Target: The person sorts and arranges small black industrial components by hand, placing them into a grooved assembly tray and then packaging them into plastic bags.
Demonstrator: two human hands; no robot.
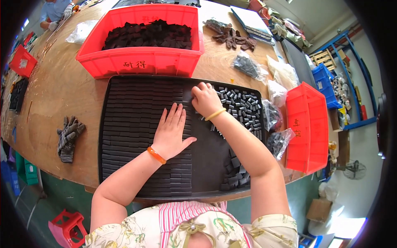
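Observation:
A large black tray (211,165) lies on the table before me. Rows of small black pieces (136,124) fill its left part, packed edge to edge. My left hand (171,129) rests flat over the right side of these rows, fingers stretched and thumb out. By the rows' upper right end, my right hand (206,99) has its fingers curled in a pinch; whatever they hold is hidden. Right of it lie many loose short black cylinders (244,108) with shiny sides. Loose flat black pieces (236,173) are heaped at the tray's lower right, partly behind my right forearm.
Beyond the tray stands a red bin (103,64) of black pieces. Another red bin (308,128) is at right, beside plastic bags (250,66). A grey glove (69,138) lies left, brown gloves (233,38) at the back. A co-worker (58,12) is far left.

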